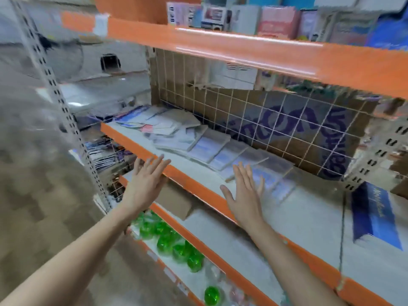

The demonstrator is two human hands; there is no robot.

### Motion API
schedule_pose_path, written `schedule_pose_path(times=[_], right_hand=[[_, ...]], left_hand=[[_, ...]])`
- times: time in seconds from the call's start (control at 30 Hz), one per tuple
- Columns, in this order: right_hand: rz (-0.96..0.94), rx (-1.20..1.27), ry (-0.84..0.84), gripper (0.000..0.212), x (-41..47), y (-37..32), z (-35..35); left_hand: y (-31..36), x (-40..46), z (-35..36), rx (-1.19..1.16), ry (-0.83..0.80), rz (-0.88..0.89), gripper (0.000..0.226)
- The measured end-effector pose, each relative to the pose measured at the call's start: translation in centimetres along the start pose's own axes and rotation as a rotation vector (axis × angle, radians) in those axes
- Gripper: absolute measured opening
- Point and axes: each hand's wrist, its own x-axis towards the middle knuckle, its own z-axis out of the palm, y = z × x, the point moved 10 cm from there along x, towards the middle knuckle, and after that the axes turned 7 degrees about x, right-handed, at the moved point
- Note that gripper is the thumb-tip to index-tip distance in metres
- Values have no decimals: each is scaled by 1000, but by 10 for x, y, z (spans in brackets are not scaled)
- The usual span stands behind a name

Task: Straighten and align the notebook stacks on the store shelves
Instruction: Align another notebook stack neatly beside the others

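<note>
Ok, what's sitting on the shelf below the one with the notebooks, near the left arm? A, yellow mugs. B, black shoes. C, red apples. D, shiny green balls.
D: a row of shiny green balls lies on the lower shelf, beneath the shelf that holds the notebooks, while the left hand and the right hand are both held out with fingers straight.

head view | worn on the person's head | faces forward and down, tilted | close to the middle shelf (pixel 309 219) at arm's reach | blurred | only this one view
</note>
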Motion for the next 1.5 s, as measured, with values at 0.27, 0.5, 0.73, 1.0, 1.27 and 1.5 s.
schedule_pose_path(times=[0.27,0.5,0.73,1.0,1.27,1.5], right_hand=[[-128,17,-10,65,92,-148,95],[-152,10,-45,65,178,-194,144],[-155,-5,-242,83,302,-228,234],[-158,-183,-555,109,375,-246,310],[-90,-293,-552,95,361,-238,319],[36,-362,-427,62,329,-254,295]], left_hand=[[-163,37,13,57,-25,-18,47],[-232,100,65,-39,-178,-117,62],[-294,171,141,-53,-417,-119,81],[-346,234,198,-44,-524,-58,97],[-350,241,232,-147,-660,107,89],[-334,228,211,-57,-589,251,74]])
